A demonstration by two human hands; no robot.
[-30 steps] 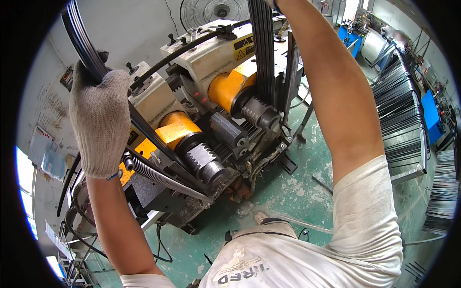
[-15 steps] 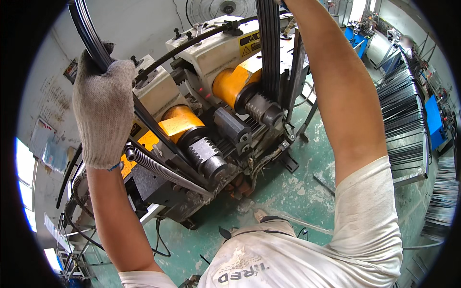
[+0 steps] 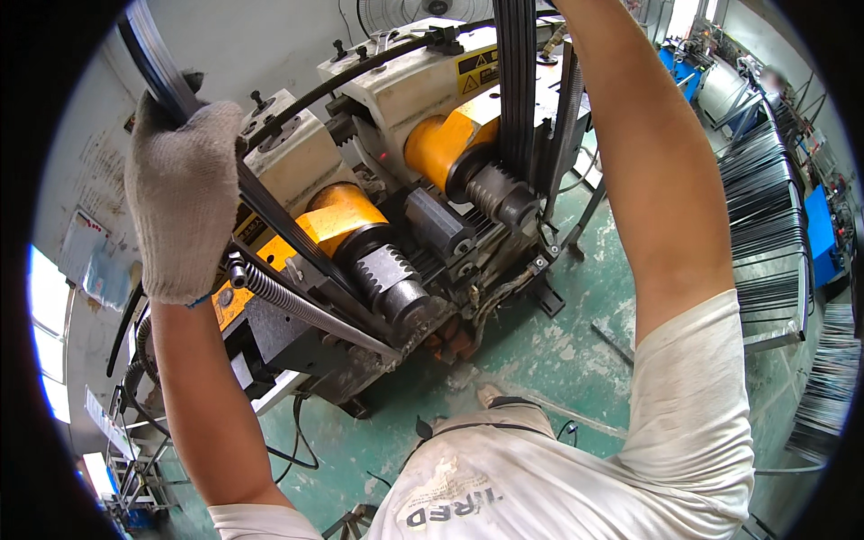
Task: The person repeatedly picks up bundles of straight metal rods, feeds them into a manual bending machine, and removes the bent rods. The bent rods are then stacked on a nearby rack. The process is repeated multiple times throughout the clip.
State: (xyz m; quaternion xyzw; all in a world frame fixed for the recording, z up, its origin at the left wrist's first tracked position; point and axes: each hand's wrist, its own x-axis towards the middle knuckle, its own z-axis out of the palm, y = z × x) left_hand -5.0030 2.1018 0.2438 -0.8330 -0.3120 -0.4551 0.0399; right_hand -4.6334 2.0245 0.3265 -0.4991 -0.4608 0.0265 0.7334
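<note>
A knitted glove covers my left hand (image 3: 184, 207), which is closed round a bundle of long dark strips (image 3: 160, 58) at the upper left. Below the glove, dark strips run down to the right beside the nearer toothed spindle (image 3: 387, 277). My right arm (image 3: 661, 171) reaches up past the top edge, so its hand is out of view. A second upright bundle of dark strips (image 3: 516, 90) stands left of that arm, beside the farther toothed spindle (image 3: 499, 193). Both spindles belong to a cream machine (image 3: 409, 76) with orange housings (image 3: 346, 216).
A coiled metal hose (image 3: 292, 299) slants along the machine's near side. To the right, a rack (image 3: 765, 333) carries many dark strips, with more stacked bars (image 3: 823, 387) beyond. A fan (image 3: 423, 9) stands behind. The green floor (image 3: 576, 342) is worn, and a loose bar (image 3: 612, 346) lies on it.
My left hand and its bundle have shifted slightly left and down in the picture. The machine appears a little farther right and lower. My left hand keeps its hold.
</note>
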